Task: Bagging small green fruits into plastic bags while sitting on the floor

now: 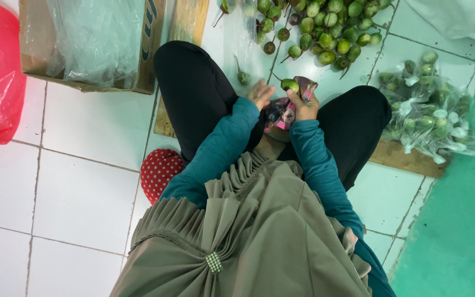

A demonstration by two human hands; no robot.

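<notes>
Right hand [303, 105] grip clasps a small green eggplant [290, 84]; left hand [260, 93] released beside a patterned pouch [281, 114]

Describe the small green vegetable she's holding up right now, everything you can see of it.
The small green vegetable is round and glossy, pale green and darker toward one side, like the small eggplants in the loose pile on the white tile floor beyond it. No stem shows on it. It sits at the fingertips of the right hand, against a crumpled patterned cloth held in that hand. The left hand is beside it, apparently not touching.
</notes>
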